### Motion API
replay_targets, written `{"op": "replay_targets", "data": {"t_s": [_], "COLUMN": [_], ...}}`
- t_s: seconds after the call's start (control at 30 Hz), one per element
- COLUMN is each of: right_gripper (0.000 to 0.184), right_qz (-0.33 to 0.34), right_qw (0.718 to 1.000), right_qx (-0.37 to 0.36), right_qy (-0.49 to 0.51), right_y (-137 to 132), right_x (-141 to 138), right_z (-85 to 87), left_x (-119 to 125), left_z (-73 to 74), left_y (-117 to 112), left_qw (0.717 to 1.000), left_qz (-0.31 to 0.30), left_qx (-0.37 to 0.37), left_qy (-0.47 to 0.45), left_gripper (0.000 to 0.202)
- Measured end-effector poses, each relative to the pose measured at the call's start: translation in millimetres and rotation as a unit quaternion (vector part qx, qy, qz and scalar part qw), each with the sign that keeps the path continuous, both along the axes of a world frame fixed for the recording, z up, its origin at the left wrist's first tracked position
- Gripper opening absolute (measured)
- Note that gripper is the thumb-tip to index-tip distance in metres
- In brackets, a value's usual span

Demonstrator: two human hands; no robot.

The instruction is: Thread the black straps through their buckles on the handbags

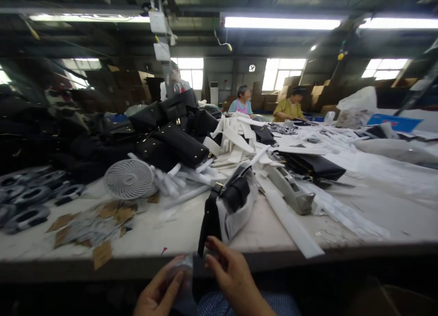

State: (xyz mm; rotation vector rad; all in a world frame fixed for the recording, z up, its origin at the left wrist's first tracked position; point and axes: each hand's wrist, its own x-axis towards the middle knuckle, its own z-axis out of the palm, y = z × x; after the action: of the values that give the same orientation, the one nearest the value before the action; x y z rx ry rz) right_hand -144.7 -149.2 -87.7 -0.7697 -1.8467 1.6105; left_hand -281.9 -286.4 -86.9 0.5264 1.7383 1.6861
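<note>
While left hand [160,289] pinches translucent greyish plastic [186,286], right hand [233,274] curls, hold unclear.

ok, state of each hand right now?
Left hand: closed, holding translucent plastic.
Right hand: partly curled, close to the black strap; can't tell if it holds anything.
</note>
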Motion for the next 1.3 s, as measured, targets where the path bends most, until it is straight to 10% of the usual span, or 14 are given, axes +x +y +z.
{"op": "replay_targets", "data": {"t_s": [0.43, 0.67, 0.93, 1.3], "right_gripper": [0.048, 0.046, 0.044, 0.040], "right_qz": [0.013, 0.063, 0.054, 0.063], "right_qw": [0.995, 0.993, 0.992, 0.993], "right_qx": [0.066, -0.062, -0.094, -0.089], "right_qy": [-0.075, -0.083, -0.071, -0.044], "right_y": [0, -1, -4, -6], "right_x": [-42, -30, -26, -25], "right_z": [9.5, 10.6, 16.7, 13.6], "left_x": [-24, -35, -20, -23], "left_z": [-20.5, -32.9, -20.0, -17.1], "left_y": [-29, -38, -32, -28], "left_qw": [0.996, 0.993, 0.996, 0.991], "left_qz": [-0.078, -0.090, -0.013, -0.093], "left_qx": [-0.047, -0.075, -0.081, -0.095], "left_qy": [0.018, -0.023, -0.045, -0.020], "left_gripper": [0.040, 0.042, 0.033, 0.026]}}
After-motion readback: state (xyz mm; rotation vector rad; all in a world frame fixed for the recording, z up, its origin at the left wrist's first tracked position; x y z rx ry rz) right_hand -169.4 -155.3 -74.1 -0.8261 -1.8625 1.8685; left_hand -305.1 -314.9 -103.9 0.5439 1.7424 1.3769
